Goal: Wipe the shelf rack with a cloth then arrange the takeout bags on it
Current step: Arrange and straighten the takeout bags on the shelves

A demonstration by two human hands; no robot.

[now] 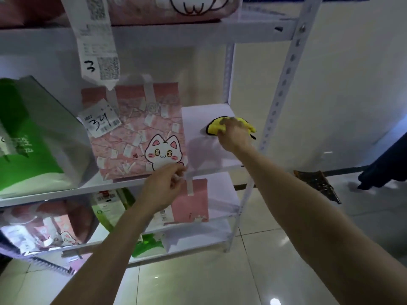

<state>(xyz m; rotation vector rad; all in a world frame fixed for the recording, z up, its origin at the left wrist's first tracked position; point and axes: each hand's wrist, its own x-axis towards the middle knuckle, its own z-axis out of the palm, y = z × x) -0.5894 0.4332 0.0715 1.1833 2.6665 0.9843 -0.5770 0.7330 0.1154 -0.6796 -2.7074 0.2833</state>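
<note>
**Cloth on the middle shelf, bags standing to its left**

The white metal shelf rack (284,89) is filling the view, with bags sitting on every level. On its middle shelf a green and white takeout bag (33,139) is standing at the left, and a pink takeout bag with a white cartoon cat (136,133) is standing just beside it. The left hand (163,188) is reaching to the pink bag's lower right corner with its fingers loosely curled; whether it is pinching the bag cannot be told. The right hand (233,135) is gripping a yellow cloth with dark trim (217,127) and pressing it onto the bare right end of that shelf. A paper receipt (100,119) marked 39 is clinging to the pink bag.
</note>
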